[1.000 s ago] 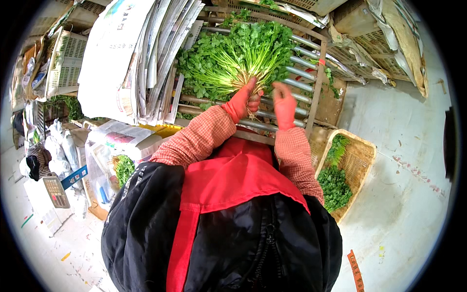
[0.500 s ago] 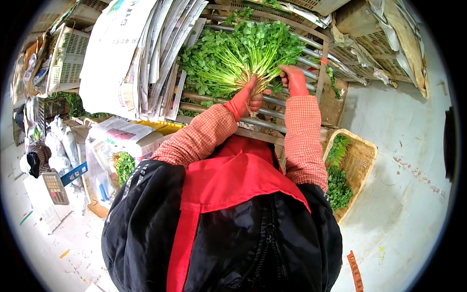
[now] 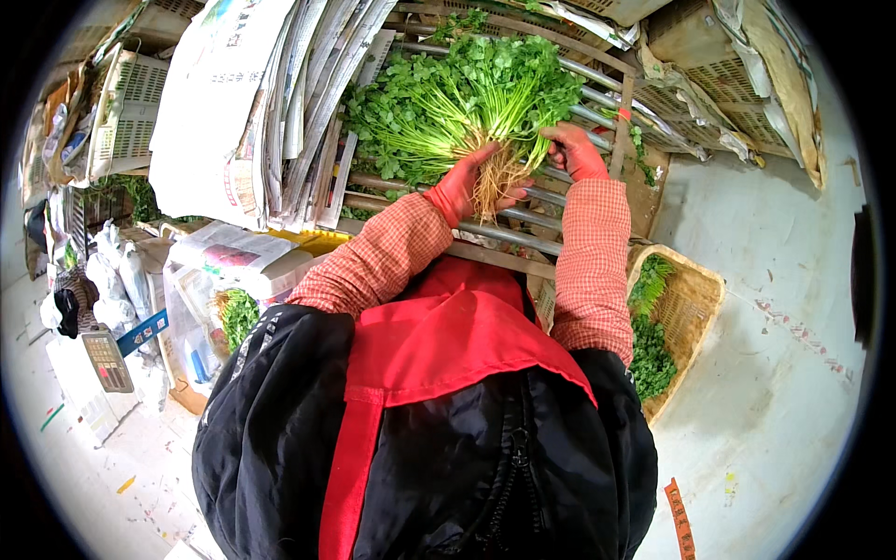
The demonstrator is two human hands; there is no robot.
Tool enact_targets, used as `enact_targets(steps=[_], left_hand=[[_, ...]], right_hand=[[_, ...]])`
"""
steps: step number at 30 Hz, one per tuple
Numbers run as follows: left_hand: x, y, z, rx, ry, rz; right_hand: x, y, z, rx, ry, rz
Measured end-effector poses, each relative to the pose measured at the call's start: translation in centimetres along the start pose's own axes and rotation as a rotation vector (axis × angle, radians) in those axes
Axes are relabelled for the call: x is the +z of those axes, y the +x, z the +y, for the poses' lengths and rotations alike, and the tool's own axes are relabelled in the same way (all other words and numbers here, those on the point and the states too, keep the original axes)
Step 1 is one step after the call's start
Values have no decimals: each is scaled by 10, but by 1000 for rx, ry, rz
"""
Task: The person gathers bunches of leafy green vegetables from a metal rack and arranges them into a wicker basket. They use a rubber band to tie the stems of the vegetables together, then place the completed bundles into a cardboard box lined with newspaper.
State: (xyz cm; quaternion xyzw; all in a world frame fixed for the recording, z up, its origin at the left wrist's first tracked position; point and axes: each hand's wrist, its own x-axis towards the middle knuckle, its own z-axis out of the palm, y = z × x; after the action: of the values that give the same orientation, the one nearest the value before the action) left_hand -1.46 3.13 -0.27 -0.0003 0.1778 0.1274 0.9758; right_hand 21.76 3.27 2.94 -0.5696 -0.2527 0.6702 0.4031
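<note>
A wide, leafy green bunch of coriander [image 3: 467, 103] fans out over a slatted metal rack [image 3: 532, 238], its pale brown roots [image 3: 499, 182] pointing toward me. My left hand [image 3: 462, 187], in an orange-red glove, is closed round the root end, thumb on top and fingertips showing beyond the roots. At the right edge of the bunch, my right hand [image 3: 576, 152], gloved alike, has its fingers curled in a pinch against the stems. What exactly lies between those fingertips is hard to see.
A thick stack of newspaper sheets [image 3: 219, 112] covers the rack's left side. To my right stands a wicker-coloured basket [image 3: 695, 308] with greens. Plastic crates [image 3: 719, 84] line the far right. At left are a clear plastic bin [image 3: 191, 327] and a scale-like device [image 3: 109, 362].
The root end has come up and fans more openly over my left hand, whose fingers now show beyond it. My right hand has shifted slightly right, still against the stems.
</note>
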Motion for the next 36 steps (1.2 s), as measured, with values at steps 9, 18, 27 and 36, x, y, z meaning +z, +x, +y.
enact_targets(steps=[9,18,27,36], left_hand=[[-7,11,-7,-12,-109,81],[2,12,-4,-25,-146,93],[-3,11,-1,-65,71,204],[2,9,-5,-35,100,245]], right_hand=[[38,18,28,-94,-214,277],[44,-34,13,-348,-580,555],[68,-21,17,-396,-1502,267],[53,-23,-17,-610,-880,640]])
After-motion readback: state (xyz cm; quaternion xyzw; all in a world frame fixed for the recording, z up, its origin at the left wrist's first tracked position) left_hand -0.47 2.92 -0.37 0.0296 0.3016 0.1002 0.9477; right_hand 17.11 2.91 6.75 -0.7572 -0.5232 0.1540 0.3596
